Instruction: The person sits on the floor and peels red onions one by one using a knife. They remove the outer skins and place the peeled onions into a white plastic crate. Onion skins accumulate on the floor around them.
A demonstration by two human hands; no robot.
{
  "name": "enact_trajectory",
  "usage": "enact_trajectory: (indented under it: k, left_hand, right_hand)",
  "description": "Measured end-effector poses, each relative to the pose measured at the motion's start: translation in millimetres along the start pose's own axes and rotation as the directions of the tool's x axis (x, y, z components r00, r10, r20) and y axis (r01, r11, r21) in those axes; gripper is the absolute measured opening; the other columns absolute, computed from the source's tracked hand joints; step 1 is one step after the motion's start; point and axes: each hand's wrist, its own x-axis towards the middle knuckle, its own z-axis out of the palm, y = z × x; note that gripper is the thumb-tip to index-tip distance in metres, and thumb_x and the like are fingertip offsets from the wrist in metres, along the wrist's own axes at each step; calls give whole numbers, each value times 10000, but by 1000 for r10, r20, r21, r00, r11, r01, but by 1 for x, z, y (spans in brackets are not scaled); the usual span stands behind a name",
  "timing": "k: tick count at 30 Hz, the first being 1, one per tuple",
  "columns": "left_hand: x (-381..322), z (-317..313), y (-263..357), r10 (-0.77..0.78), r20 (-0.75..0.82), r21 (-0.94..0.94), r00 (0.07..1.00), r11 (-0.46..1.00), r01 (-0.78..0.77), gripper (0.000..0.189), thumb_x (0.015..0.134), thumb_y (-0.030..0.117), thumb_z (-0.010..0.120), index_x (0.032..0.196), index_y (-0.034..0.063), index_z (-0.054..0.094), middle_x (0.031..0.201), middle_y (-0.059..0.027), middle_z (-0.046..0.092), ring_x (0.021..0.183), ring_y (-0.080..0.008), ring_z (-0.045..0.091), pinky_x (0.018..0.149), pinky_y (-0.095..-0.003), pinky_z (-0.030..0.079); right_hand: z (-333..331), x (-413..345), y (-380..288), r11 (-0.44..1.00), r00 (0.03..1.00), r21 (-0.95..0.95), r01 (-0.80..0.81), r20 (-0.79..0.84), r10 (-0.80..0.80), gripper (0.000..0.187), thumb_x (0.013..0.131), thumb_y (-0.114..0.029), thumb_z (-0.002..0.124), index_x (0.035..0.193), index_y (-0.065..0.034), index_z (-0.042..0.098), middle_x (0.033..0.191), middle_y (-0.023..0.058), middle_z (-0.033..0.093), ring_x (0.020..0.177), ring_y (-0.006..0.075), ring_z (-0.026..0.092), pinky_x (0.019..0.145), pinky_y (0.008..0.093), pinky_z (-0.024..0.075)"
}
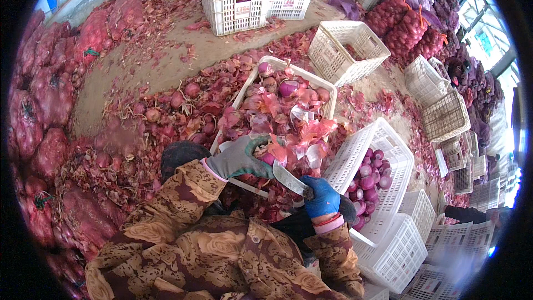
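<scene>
My left hand, in a grey and green glove, holds a red onion with loose skin on it. The blade of a knife touches or nearly touches that onion. My right hand, in a blue glove, grips the knife's handle. Beneath and beyond both hands lies a white plastic crate heaped with unpeeled onions and papery skins. To the right, a tilted white crate contains peeled purple onions.
Onion skins and loose onions cover much of the floor. Full red mesh sacks line the left side. Stacked white crates stand at the top, an open crate beyond the heaped one. More crates and sacks fill the right.
</scene>
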Motion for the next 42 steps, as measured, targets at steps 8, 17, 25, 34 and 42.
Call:
enact_trajectory:
  k: [8,17,25,34,42]
  left_hand:
    - [-1,5,9,-18,141,196,990,981,-10,717,580,125,853,1208,16,526,1113,-40,592,1026,-130,541,905,-291,432]
    - [-4,9,19,16,59,378,998,925,-37,794,559,145,867,1244,1,493,1193,-79,552,1131,-140,482,996,-304,366]
    - [-3,12,8,188,117,569,975,792,-221,954,499,289,890,1293,9,441,1249,-138,523,1135,-214,512,991,-349,387]
    - [4,9,5,229,228,36,946,969,-244,1167,491,327,906,1411,11,262,1393,-93,401,1213,-214,461,1032,-379,352]
    - [9,12,-11,147,163,-579,975,815,-26,894,593,264,848,1327,19,401,1378,-131,406,1218,-328,460,1025,-448,379]
  right_hand:
    - [13,10,21,971,974,83,-224,-24,227,173,756,-118,652,928,-133,668,814,152,650,751,350,635,662,403,508]
    - [7,24,-33,618,982,785,-41,-81,168,287,770,-60,717,1039,-36,622,967,88,684,869,145,643,761,276,508]
    - [26,51,-47,443,951,886,-140,-5,311,142,802,-72,693,934,-45,647,736,-10,604,615,86,547,568,215,451]
    - [10,71,-17,-102,740,932,-348,340,581,57,887,-99,587,850,-106,544,607,-15,479,482,111,445,432,241,362]
    - [-1,60,-24,-263,826,944,-199,306,474,37,881,-76,576,881,-104,551,677,0,516,500,111,431,442,251,345]
